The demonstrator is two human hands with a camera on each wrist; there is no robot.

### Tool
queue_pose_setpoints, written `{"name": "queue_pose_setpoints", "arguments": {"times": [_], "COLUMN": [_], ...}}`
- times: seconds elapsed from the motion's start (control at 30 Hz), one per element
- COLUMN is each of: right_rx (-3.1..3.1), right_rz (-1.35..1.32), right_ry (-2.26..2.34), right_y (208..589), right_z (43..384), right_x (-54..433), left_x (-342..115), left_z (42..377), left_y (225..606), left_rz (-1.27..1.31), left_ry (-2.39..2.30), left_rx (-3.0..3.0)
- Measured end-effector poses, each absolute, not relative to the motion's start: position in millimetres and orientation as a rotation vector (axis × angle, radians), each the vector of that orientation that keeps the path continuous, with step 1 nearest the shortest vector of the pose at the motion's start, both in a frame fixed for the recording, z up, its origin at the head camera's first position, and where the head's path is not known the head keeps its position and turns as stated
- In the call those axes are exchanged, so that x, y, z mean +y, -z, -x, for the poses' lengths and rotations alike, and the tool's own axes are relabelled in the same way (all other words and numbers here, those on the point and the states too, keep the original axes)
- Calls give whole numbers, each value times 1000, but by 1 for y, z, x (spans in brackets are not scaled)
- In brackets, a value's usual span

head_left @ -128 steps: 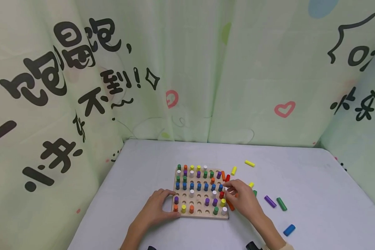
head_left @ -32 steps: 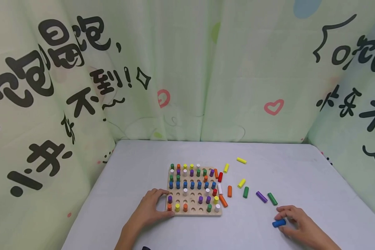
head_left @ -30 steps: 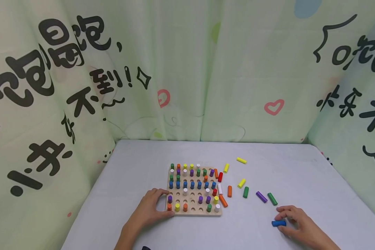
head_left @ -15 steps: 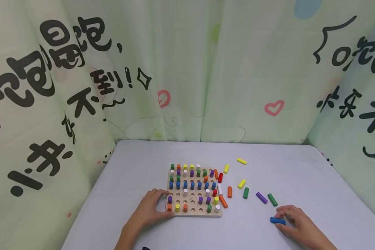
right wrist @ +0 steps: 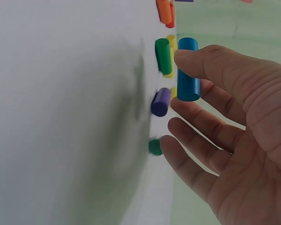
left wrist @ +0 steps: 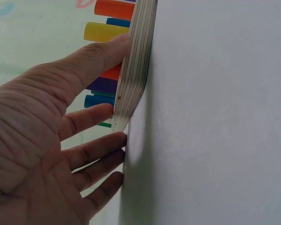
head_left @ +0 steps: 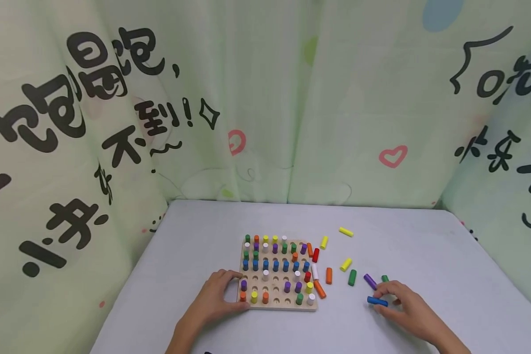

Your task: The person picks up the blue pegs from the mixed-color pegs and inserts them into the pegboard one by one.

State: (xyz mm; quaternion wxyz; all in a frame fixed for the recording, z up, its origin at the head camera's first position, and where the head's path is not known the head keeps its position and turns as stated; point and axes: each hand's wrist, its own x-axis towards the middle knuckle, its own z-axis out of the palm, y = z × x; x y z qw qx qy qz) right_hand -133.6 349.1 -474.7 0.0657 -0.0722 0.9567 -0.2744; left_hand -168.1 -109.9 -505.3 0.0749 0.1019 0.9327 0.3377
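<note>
A wooden pegboard (head_left: 283,308) holds coloured pegs, among them a row of blue ones across its middle. At its near left corner is my left hand (head_left: 212,297); the thumb rests on the front edge and the index fingertip touches the left side. The other fingers (left wrist: 100,150) of that hand lie spread and fairly straight beside the board. To the right of the board my right hand (head_left: 407,309) pinches a blue peg (right wrist: 188,84) between thumb and index finger, above the table. Its remaining fingers are loosely bent. A green peg (head_left: 385,278) is partly hidden behind this hand.
Loose pegs lie right of the board: a purple one (head_left: 369,281), a green one (head_left: 352,278), an orange one (head_left: 329,276), a white one (head_left: 314,272) and several more. A white-topped table (head_left: 203,221) has a printed curtain (head_left: 265,98) behind it and at its sides.
My right hand left the board's right side, took the blue peg from the table at right, turned it and carried it leftward. My left hand stays at the board's corner.
</note>
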Motion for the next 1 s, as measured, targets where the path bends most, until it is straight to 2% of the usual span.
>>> {"name": "queue_pose_setpoints", "arguments": {"times": [1.0], "right_rx": [2891], "right_rz": [442], "right_ry": [982], "right_y": [446], "right_z": [163], "right_x": [278], "left_x": [-109], "left_z": [168], "left_y": [506], "left_rz": [-295], "left_ry": [-993], "left_rx": [2813]}}
